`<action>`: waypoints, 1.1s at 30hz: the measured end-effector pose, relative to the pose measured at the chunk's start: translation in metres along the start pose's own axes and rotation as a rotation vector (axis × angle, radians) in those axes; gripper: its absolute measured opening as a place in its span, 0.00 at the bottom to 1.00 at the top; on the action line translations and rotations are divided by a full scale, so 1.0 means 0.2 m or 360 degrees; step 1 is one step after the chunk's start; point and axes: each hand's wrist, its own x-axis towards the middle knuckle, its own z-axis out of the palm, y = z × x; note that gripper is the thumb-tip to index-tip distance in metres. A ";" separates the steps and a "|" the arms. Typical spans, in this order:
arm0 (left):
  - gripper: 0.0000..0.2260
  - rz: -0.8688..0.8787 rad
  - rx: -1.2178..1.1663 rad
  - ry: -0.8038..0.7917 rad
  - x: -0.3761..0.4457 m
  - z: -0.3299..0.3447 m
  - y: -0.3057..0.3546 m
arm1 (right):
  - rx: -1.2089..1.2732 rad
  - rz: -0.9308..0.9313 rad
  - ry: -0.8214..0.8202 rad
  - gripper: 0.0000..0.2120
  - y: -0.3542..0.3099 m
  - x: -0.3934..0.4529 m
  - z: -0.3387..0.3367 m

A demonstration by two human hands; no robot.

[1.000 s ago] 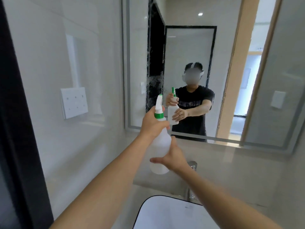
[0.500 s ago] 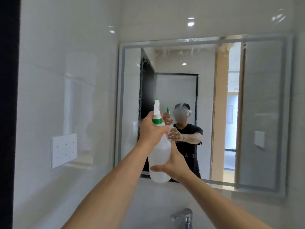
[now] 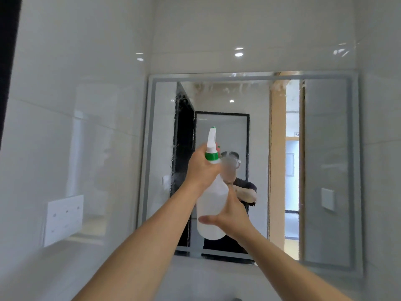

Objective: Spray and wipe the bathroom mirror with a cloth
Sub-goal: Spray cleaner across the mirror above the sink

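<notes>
The left hand (image 3: 202, 167) is wrapped around the neck of the spray bottle (image 3: 211, 203), fingers curled at the trigger just under the green collar, while the right hand (image 3: 231, 215) cups the bottle's lower body from the right side — thumb stretched across the near face, the other fingers hidden behind the plastic. Both forearms reach up from the bottom of the view and meet at the bottle.

The white tiled wall (image 3: 82, 127) fills the left half and the strip above, glossy, with ceiling lights reflected in it. The mirror (image 3: 325, 148) hangs on the facing wall in a pale grey frame; its upper edge and a vertical band left of centre carry blotchy wet or foamy marks. In the glass stand a dark door frame, a wooden post, and the person's reflection in a dark shirt, partly behind the bottle.

The bottle is translucent white, held upright in front of the mirror's lower middle, its nozzle aimed at the glass (whether liquid is leaving it cannot be told). A white outlet panel (image 3: 64, 219) sits on the left wall, low down.
</notes>
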 end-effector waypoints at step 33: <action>0.23 -0.0246 -0.0191 0.0288 -0.11 -0.15 -0.05 | -0.0166 0.0018 -0.0259 0.45 -0.04 0.03 0.09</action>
